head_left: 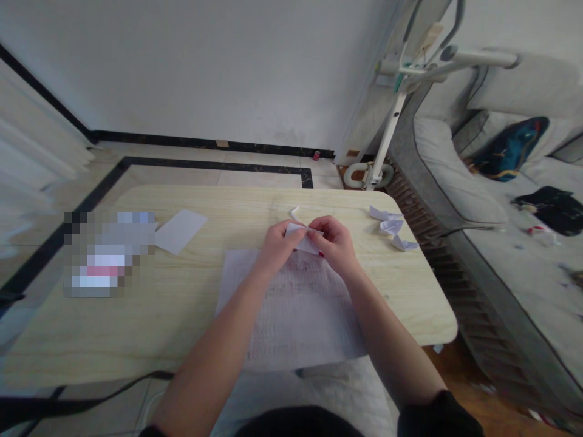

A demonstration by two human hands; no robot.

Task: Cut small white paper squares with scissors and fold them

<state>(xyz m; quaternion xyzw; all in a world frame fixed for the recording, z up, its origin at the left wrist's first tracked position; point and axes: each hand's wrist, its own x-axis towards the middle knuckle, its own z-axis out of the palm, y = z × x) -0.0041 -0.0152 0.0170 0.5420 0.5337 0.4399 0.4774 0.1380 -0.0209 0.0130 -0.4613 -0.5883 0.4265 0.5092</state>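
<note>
- While the left hand (279, 243) is pinching a white paper (308, 244), the right hand (337, 243) is pinching it too.
- Folded pieces (392, 227) are lying at right.

Black top (300, 422), forearms (218, 340) bare.
The right sleeve (439, 419) is plain black, loosely creased, and ends well above the wrist; only a dark edge of the left sleeve (152, 431) shows. A small red spot sits at the tips of the right fingers (326, 241), too blurred to tell whether it is nail colour. The top's lower front makes a smooth, rounded black shape.
</note>
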